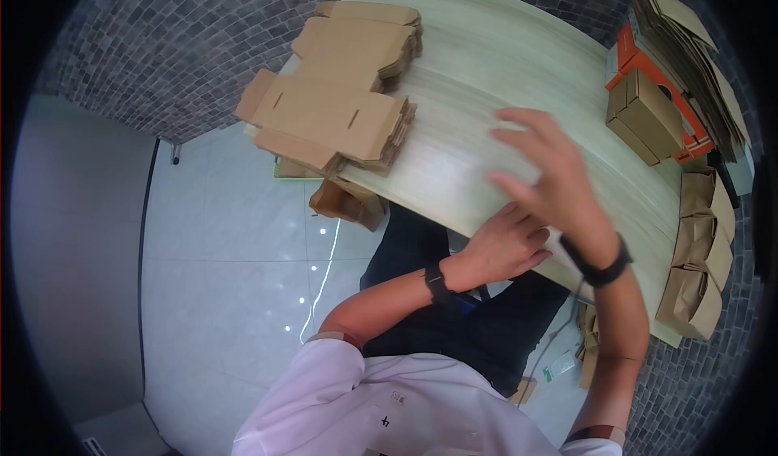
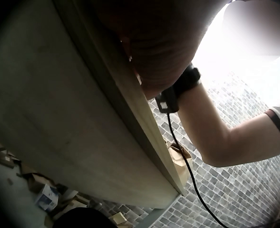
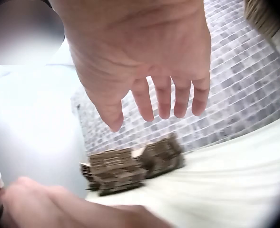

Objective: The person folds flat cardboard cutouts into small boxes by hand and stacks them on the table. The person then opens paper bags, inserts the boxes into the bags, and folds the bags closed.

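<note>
My right hand (image 1: 551, 168) is raised over the pale wooden table (image 1: 486, 67), fingers spread and thumb apart, with nothing in it. In the right wrist view its palm and straight fingers show plainly, above the blurred cardboard stacks (image 3: 118, 168). My left hand (image 1: 506, 245) rests at the near table edge, fingers loosely bent and holding nothing that shows. It sits just below the right hand in the head view. From the left wrist it appears dark against the table's edge. Two stacks of flat, die-cut cardboard box blanks, a nearer (image 1: 324, 124) and a farther (image 1: 356, 42), lie at the table's left.
On the right of the table stand a small brown carton (image 1: 644, 119), an orange box (image 1: 624, 55), leaning flat cardboard (image 1: 689, 51) and a row of brown paper bags (image 1: 693, 245). An open carton (image 1: 348, 205) is below the left edge. A cable (image 2: 182, 156) hangs from the right wrist.
</note>
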Motion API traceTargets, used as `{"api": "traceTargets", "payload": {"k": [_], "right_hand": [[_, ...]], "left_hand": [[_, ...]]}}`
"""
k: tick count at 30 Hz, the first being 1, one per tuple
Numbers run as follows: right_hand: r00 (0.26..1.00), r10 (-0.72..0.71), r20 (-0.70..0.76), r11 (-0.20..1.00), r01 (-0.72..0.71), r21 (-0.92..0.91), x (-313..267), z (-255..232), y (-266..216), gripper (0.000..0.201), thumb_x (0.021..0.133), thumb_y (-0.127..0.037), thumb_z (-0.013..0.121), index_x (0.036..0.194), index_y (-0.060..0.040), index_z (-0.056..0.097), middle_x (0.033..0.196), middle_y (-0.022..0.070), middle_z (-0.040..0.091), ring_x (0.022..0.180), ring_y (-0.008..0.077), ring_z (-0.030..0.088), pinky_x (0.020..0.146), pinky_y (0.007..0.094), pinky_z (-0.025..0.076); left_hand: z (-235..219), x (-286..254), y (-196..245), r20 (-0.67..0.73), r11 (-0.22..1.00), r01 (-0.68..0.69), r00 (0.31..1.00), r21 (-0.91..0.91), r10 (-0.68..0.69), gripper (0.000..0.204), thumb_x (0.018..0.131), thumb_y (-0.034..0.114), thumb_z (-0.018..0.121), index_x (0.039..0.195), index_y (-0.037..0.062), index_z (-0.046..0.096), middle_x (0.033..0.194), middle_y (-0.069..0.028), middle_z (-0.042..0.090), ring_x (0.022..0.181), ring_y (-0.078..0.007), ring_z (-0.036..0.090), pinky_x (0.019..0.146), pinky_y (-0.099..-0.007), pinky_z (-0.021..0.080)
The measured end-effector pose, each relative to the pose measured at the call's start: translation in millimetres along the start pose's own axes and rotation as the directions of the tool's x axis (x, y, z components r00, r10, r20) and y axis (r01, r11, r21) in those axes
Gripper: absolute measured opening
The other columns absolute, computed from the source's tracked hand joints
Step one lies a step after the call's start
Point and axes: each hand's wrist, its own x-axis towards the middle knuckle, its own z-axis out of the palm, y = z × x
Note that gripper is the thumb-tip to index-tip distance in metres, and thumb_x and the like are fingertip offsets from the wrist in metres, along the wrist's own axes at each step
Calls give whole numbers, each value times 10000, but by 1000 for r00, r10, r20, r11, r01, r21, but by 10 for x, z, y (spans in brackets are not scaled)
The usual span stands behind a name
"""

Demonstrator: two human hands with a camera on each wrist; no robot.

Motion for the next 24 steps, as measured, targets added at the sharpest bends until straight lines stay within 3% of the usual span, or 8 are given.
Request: {"api": "traceTargets", "payload": {"k": [4,7,8,10,11,15,17,24], "right_hand": [[982,-187,-15,981,188,45,476,490,-637,425,727,-209,844,1083,-38,688,1252,135,626,1200,341,584,970,442,510],[983,-183,17,980,181,87,784,835,-921,454,727,-233,850,1105,-46,683,1261,157,622,1207,370,576,993,461,504],[984,-167,58,983,161,87,872,987,-954,455,730,-253,847,1100,-41,690,1258,163,622,1211,371,569,991,457,501],[983,-154,96,986,146,83,1026,1195,-977,458,734,-273,845,1096,-35,697,1255,170,621,1214,371,563,989,453,499],[982,-119,144,992,112,58,1088,1267,-977,446,736,-279,839,1075,-21,706,1239,173,631,1184,375,580,972,452,507],[957,-24,288,999,16,31,1235,1346,-877,380,733,-264,825,978,9,728,1123,169,683,1067,368,644,903,446,534],[957,-38,289,999,27,42,1244,1389,-813,354,732,-260,816,949,6,732,1057,166,696,1017,363,659,885,444,540],[963,6,268,1000,-8,6,1266,1415,-785,202,778,-193,735,855,-6,742,914,153,727,869,359,692,795,441,561]], "left_hand": [[20,-59,41,-15,827,213,966,-520,-258,331,941,200,651,1224,40,588,1239,-104,612,1213,-252,561,1037,-388,423],[337,-162,-298,-77,939,-19,997,-344,-8,420,923,330,707,1200,43,574,1149,-90,600,1162,-237,557,1025,-412,430],[178,-81,-169,-76,996,-69,995,-62,64,326,901,305,680,1083,61,564,1029,-89,559,1029,-248,542,950,-403,440],[240,-50,-231,-193,991,-125,975,-52,113,271,888,278,642,1042,72,554,995,-100,540,969,-273,529,893,-389,436],[251,-87,-211,-104,993,-24,994,-111,12,227,843,169,626,1034,47,609,1121,-95,617,1154,-282,573,984,-411,460],[391,-131,-222,-172,984,-27,985,-178,-4,207,844,148,634,1032,66,612,1096,-76,612,1111,-264,575,957,-392,464],[450,-145,-209,-205,938,44,971,-344,-121,196,849,140,640,1035,84,617,1070,-55,606,1051,-253,573,917,-379,470],[523,-171,-246,-253,894,25,955,-447,-153,197,848,148,653,1033,89,621,1049,-40,601,991,-254,557,866,-377,472]]}}
